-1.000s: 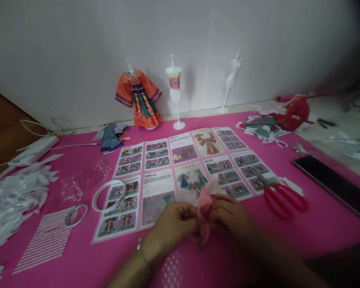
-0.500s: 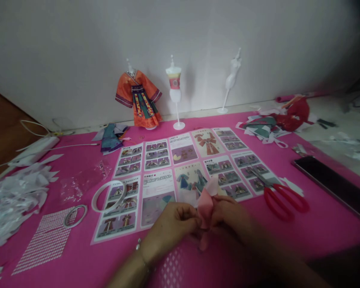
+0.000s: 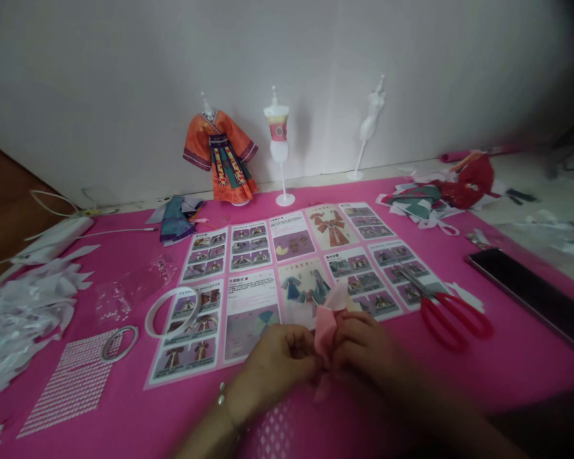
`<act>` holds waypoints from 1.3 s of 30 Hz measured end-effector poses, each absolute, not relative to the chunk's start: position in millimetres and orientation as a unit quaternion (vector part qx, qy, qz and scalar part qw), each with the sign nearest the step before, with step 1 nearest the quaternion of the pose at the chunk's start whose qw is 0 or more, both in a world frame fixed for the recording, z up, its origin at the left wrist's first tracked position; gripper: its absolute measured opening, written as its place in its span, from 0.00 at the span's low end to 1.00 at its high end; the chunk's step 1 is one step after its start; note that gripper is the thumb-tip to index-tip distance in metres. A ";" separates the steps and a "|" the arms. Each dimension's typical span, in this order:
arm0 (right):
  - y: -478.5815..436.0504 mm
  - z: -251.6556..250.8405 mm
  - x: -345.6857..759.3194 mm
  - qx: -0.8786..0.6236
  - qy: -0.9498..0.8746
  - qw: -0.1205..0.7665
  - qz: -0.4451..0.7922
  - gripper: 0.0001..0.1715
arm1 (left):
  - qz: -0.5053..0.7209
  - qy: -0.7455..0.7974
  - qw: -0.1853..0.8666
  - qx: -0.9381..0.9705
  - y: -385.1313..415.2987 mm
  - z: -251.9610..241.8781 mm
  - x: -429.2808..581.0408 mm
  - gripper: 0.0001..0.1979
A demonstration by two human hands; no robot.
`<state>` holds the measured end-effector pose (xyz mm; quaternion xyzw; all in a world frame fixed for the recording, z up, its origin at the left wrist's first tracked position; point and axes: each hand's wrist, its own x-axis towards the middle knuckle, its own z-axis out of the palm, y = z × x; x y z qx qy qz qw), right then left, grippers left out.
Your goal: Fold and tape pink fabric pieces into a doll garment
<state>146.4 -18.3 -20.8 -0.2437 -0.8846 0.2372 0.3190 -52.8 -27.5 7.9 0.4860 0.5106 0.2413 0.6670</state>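
Note:
A small pink piece of fabric [image 3: 326,328] is held upright between both hands, over the lower edge of a printed instruction sheet [image 3: 253,284]. My left hand [image 3: 287,357] pinches its left side with curled fingers. On the other side, my right hand [image 3: 363,344] grips the fabric with bent fingers. The lower end of the fabric hangs below the fingers and is blurred. Red-handled scissors [image 3: 442,309] lie to the right of my right hand, partly on the sheet.
Behind the sheet stand a doll form in an orange robe [image 3: 222,156], a form with a pink band [image 3: 278,132] and a bare form [image 3: 372,121]. Tape rolls [image 3: 153,312], gem strips [image 3: 71,382] and plastic bags [image 3: 23,319] lie left. A phone [image 3: 530,293] and fabric scraps [image 3: 425,197] lie right.
The fingers of my right hand have shifted slightly on the pink fabric, and the fabric's folds have changed a little. My left hand stays almost in place.

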 end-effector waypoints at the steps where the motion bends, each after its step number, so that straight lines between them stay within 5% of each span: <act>1: -17.8 -21.8 146.4 -0.244 -0.885 0.317 0.236 0.05 | 0.241 0.511 0.664 0.490 -27.4 7.4 -52.8 0.03; 15: -17.3 -28.4 149.2 -0.260 -0.882 0.281 0.276 0.09 | 0.240 0.525 0.638 0.510 -27.9 6.7 -52.6 0.07; 30: -27.3 -4.4 147.9 -0.311 -0.828 0.390 0.256 0.06 | 0.335 0.468 0.687 0.443 -27.8 13.7 -49.6 0.04; 34: -24.9 9.5 152.9 -0.333 -0.822 0.400 0.231 0.15 | 0.326 0.467 0.677 0.466 -28.0 12.1 -49.9 0.03; 39: -7.2 10.5 146.9 -0.284 -0.896 0.285 0.187 0.29 | 0.360 0.446 0.644 0.507 -28.4 8.2 -49.0 0.06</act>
